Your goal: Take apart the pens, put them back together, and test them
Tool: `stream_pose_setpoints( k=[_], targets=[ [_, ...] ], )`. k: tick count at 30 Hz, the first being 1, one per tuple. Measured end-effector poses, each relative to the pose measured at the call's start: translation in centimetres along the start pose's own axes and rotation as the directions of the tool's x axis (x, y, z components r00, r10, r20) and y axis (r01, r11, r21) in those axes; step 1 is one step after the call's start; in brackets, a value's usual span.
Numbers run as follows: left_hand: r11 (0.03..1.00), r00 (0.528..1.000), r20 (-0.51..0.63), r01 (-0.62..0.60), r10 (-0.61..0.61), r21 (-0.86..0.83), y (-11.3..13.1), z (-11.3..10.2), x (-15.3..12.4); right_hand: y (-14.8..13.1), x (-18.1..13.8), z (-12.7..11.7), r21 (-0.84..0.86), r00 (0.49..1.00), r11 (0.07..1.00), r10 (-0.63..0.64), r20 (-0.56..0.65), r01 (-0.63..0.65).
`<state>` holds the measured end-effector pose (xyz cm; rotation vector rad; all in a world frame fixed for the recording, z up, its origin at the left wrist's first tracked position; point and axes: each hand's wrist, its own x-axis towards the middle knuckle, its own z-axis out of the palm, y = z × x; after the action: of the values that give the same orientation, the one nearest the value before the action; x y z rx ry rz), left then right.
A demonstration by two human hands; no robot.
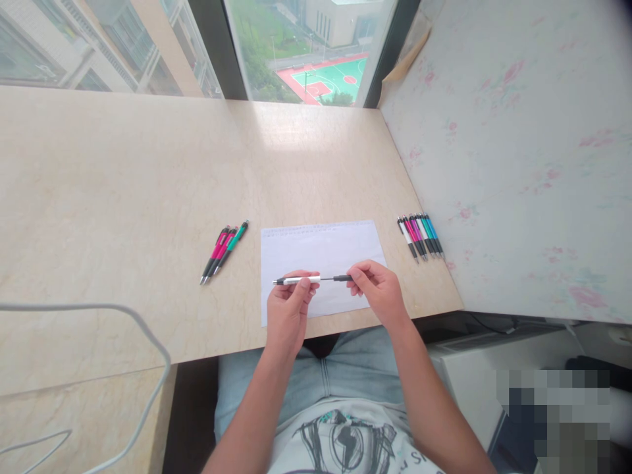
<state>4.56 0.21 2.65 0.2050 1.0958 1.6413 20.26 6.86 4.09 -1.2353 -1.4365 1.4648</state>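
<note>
My left hand [290, 309] is closed around the white barrel of a ballpoint pen [291, 281], its black clicker end pointing left. Pinched in my right hand [380, 289] is the pen's black grip section [342, 278], pulled apart from the barrel. A thin dark refill [326, 279] shows in the gap between the two parts. Both hands are above a white sheet of paper [320, 250], which has small rows of writing along its top edge.
Two pink pens [217, 253] and a green pen [232, 247] lie left of the paper. Several pens [419, 236] in white, pink, purple and blue lie in a row by the floral wall [518, 151]. A white cable [148, 332] loops across the left foreground.
</note>
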Motion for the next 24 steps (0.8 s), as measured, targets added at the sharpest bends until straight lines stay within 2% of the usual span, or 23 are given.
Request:
stream_pose_setpoints(
  k=[8, 11, 14, 19, 24],
  targets=[
    [1.000, 1.000, -0.020, 0.024, -0.024, -0.021, 0.0, -0.1, 0.2, 0.0, 0.0, -0.6, -0.018, 0.999, 1.000, -0.024, -0.027, 0.024],
    [0.997, 0.998, -0.036, 0.048, -0.050, -0.063, 0.0, -0.1, 0.3, -0.4, -0.1, -0.8, -0.050, 0.996, 0.996, -0.078, -0.039, 0.076],
    [0.987, 0.994, -0.013, 0.107, -0.109, -0.124, -0.2, 0.0, 0.3, -1.5, -0.3, -0.8, -0.119, 0.985, 0.978, -0.171, 0.010, 0.171],
    [0.898, 0.960, 0.091, 0.280, -0.265, -0.339, -0.6, 0.5, -0.1, -3.6, -0.6, -0.6, -0.200, 0.955, 0.935, -0.274, 0.115, 0.293],
    [0.806, 0.926, 0.164, 0.376, -0.339, -0.458, -0.5, 0.8, -0.5, -4.6, -0.7, -0.6, -0.114, 0.955, 0.949, -0.286, 0.076, 0.294]
  ],
)
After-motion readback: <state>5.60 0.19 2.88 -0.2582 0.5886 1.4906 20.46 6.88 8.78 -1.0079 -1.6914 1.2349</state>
